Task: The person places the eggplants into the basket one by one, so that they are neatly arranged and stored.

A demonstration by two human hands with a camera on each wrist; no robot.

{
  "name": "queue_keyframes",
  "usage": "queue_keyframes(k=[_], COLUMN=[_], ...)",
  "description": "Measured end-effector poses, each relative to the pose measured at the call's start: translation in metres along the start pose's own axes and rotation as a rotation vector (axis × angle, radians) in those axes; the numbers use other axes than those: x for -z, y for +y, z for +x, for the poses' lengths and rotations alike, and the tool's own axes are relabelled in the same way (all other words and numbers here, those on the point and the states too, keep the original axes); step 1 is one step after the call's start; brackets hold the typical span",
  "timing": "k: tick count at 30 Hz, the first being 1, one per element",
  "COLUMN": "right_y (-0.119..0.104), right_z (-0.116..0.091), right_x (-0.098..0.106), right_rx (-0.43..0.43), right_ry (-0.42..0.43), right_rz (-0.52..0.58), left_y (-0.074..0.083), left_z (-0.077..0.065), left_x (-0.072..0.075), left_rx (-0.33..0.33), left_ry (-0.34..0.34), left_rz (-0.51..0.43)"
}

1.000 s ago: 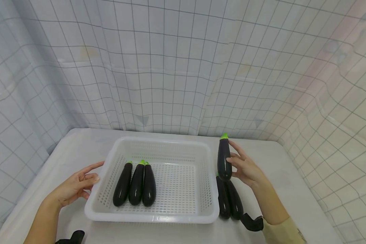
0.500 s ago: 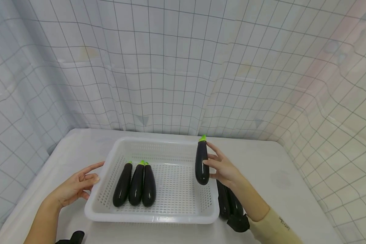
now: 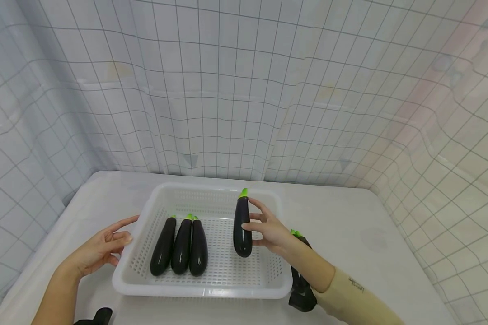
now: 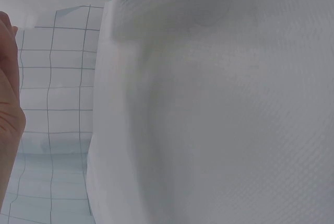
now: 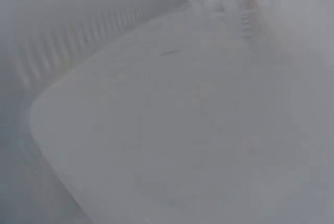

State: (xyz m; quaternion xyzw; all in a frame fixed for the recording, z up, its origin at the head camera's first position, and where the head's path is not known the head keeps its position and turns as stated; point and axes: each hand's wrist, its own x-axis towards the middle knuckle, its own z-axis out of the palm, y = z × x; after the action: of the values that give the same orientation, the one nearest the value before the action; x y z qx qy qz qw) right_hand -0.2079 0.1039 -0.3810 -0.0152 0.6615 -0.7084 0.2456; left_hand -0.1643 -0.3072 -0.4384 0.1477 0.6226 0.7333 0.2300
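Observation:
My right hand (image 3: 270,229) pinches a dark, glossy eggplant (image 3: 242,228) between thumb and fingers. Its green cap points up and away, and it hangs over the right half of a white slotted plastic basket (image 3: 205,291). Three eggplants (image 3: 181,246) lie side by side in the basket's left half. At the basket's left rim my left hand (image 3: 99,248) rests with fingertips and thumb against the edge, index finger extended. Part of that hand (image 4: 8,98) shows in the left wrist view. In the right wrist view, only pale, blurred basket surfaces (image 5: 172,109) fill most of the picture.
More eggplants (image 3: 302,239) lie on the table just right of the basket, partly hidden under my right forearm. A white cloth covers the table (image 3: 374,243). Grid-patterned curtains (image 3: 236,99) hang behind it and at both sides.
My right hand has carried the eggplant leftward, from above the ones at the right, across the basket's right rim and over its inside. The left hand and basket have stayed put.

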Motion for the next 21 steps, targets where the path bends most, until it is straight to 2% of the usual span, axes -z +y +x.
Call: queue_keyframes(k=[4, 15, 21], right_y=[0.004, 0.017, 0.023], right_z=[0.004, 0.013, 0.017], right_x=[-0.011, -0.033, -0.041], right_rx=[-0.023, -0.109, -0.139], right_ry=[0.001, 0.014, 0.029], right_rz=[-0.021, 0.026, -0.005], left_y=[0.000, -0.002, -0.002], left_z=[0.000, 0.001, 0.000], left_x=[0.001, 0.002, 0.003], left_rx=[-0.003, -0.015, -0.007], left_ry=[-0.001, -0.040, -0.031], left_rz=[0.002, -0.049, -0.044])
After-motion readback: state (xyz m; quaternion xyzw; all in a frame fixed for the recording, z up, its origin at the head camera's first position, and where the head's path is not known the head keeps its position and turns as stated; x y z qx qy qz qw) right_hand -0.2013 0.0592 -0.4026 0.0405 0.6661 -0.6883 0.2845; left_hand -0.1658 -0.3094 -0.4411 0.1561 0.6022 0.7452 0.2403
